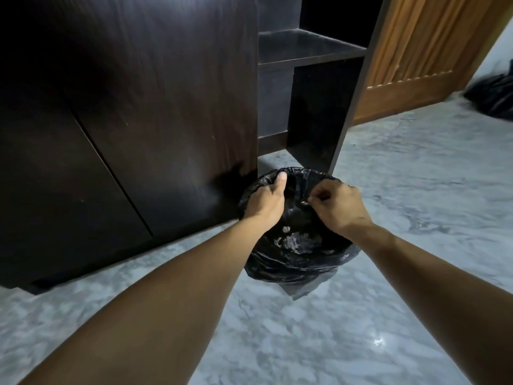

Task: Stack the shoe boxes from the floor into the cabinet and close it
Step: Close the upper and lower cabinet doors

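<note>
A dark wooden cabinet point(133, 112) fills the left and centre, its left doors closed. On its right side open shelves point(308, 48) show, with nothing on them. On the floor at the cabinet's corner sits a black plastic bag point(294, 259), open at the top, with pale scraps inside. My left hand point(266, 201) grips the bag's left rim. My right hand point(337, 207) pinches the right rim. No shoe box is in view.
A grey marbled floor point(402, 245) spreads to the right and front. A tall dark panel or open door point(358, 90) stands at the shelves' right edge. Behind it is a brown wooden door point(416, 56). Another black bag point(494, 95) lies at far right.
</note>
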`<state>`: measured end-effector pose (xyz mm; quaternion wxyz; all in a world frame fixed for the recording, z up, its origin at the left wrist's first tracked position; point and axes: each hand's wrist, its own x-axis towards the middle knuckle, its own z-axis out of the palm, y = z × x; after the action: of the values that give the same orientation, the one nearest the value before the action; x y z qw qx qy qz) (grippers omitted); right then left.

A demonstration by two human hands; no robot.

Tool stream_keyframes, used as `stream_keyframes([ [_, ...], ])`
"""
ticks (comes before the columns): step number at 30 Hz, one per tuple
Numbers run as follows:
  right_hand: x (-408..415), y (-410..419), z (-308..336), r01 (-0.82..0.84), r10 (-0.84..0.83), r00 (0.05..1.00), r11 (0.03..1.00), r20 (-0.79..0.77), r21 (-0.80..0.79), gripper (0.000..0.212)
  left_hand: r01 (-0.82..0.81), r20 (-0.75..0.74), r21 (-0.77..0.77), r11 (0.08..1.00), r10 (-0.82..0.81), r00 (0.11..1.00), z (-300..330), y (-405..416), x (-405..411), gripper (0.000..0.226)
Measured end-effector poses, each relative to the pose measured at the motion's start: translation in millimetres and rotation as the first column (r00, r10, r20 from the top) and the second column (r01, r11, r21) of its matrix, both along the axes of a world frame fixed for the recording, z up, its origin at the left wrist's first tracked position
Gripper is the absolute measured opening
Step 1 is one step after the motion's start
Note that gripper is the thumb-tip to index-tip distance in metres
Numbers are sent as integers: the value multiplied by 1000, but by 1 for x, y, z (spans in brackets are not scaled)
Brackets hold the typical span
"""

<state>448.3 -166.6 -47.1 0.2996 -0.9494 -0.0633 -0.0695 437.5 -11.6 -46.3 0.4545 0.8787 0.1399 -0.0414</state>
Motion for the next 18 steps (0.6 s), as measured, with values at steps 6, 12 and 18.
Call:
stream_keyframes([
  [6,-20,-20,-28,271,-287,957,932,-33,-241,50,132,196,546,828,-279,940,-42,8,-18,41],
  [12,-24,-13,-51,250,-260,957,964,-128,-89,62,153,105,609,778,-270,957,-63,20,-26,67],
  [18,-11,14,-51,161,-173,974,983,-148,-87,77,145,64,647,749,-243,968,-59,49,-12,68],
])
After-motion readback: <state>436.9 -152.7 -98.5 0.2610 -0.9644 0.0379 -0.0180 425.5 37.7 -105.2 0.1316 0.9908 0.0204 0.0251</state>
